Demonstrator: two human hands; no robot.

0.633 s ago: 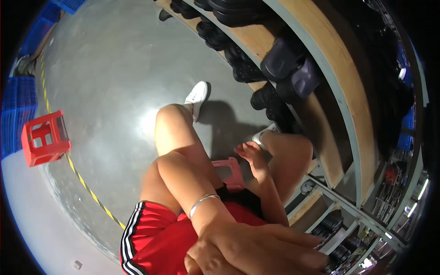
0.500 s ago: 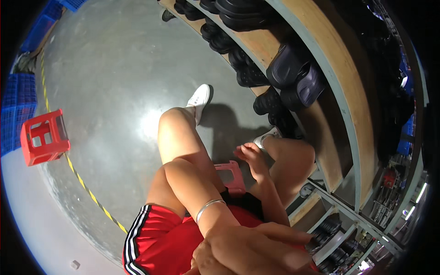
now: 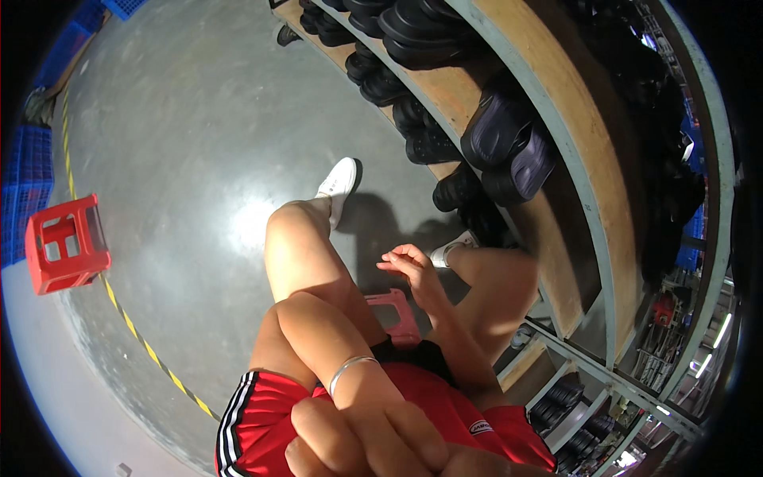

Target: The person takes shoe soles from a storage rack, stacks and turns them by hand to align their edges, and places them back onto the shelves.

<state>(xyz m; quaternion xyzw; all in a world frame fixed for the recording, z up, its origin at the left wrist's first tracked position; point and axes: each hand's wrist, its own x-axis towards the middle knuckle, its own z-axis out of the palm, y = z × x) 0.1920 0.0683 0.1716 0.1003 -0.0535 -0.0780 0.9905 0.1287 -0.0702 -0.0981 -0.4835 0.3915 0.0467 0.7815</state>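
Note:
My left hand [image 3: 358,445] is large at the lower edge. A silver bangle is on its wrist [image 3: 350,372], and its elbow rests by my left thigh. The visible fingers are curled; the picture's edge cuts off the rest, so whether they hold anything is hidden. My right hand [image 3: 412,269] hangs between my knees, loosely open, its fingers slightly bent and empty. Below it shows the edge of a pink plastic stool [image 3: 397,316], partly hidden by my legs. I sit in red shorts [image 3: 270,421] with white side stripes; my white shoe [image 3: 338,191] rests on the grey floor.
Wooden racks [image 3: 548,48] with several black shoes [image 3: 421,32] curve along the right. Two dark purple-grey shoes [image 3: 520,159] stick out over a shelf edge. At left are a red plastic stool [image 3: 67,242], blue crates [image 3: 28,175] and yellow-black floor tape [image 3: 143,342].
My left hand has curled and moved lower left; a finger previously stretched right is drawn in. My right hand has shifted slightly left, its fingers closer together. The view has shifted slightly.

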